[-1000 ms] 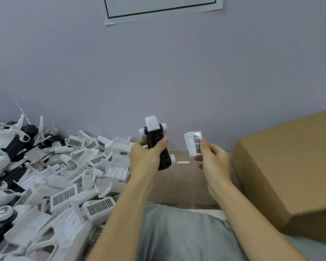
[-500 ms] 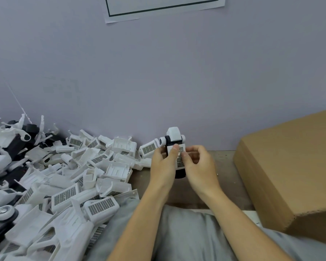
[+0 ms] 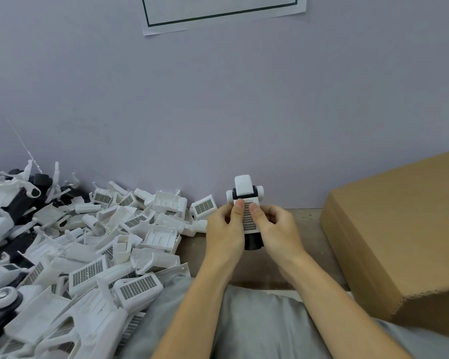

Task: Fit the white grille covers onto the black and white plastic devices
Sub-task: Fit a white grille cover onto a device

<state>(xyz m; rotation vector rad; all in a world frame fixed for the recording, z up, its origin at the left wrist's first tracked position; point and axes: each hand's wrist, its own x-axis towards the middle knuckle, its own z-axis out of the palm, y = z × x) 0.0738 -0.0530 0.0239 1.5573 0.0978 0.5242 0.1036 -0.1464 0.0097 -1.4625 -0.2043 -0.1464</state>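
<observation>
A black and white plastic device (image 3: 245,190) stands upright between my hands, just in front of the wall. A white grille cover (image 3: 249,219) lies flat against its front face. My left hand (image 3: 224,230) grips the device from the left, its thumb pressing on the cover's upper edge. My right hand (image 3: 276,229) holds it from the right, thumb on the cover too. The device's black lower end (image 3: 253,242) shows below the cover.
A big heap of loose white grille covers (image 3: 88,270) fills the table's left side, with black and white devices (image 3: 8,211) at the far left. A cardboard box (image 3: 405,229) stands at the right. The wall rises close behind, and the brown table top (image 3: 306,221) shows between hands and box.
My hands came together from apart: the right hand brought the grille cover onto the device held by the left. Both thumbs now press it on, and the device sits slightly lower and further right.
</observation>
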